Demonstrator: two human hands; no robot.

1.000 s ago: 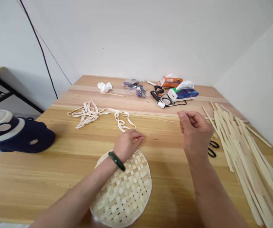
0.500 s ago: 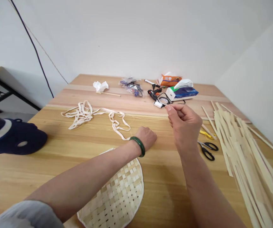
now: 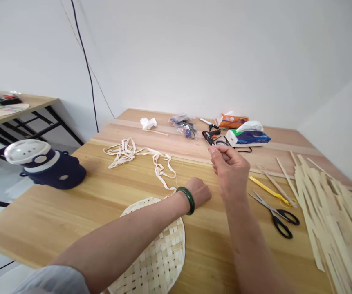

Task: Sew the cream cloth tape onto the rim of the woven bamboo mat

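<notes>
My left hand (image 3: 198,192), with a green bangle at its wrist, is closed in a fist just above the table; what it holds, if anything, is hidden. To its right, my right hand (image 3: 231,165) is raised, with thumb and forefinger pinched on a fine thread; whether a needle is there too is too small to tell. Under my left forearm lies a round woven mat (image 3: 160,257) with a white edging, partly covered. White cloth tape (image 3: 125,153) lies in a loose tangle beyond, and its end runs to my left wrist.
Black-handled scissors (image 3: 276,214), a yellow strip (image 3: 269,190) and many pale flat strips (image 3: 326,212) lie on the right. Tissue packs (image 3: 249,136), a glue gun (image 3: 211,134) and bagged items (image 3: 183,125) are at the back. A navy bottle (image 3: 54,169) lies at the left edge.
The view has swung left and lifted a little, showing more of the bottle and the other table. My right hand has moved slightly closer to my left; both stay closed.
</notes>
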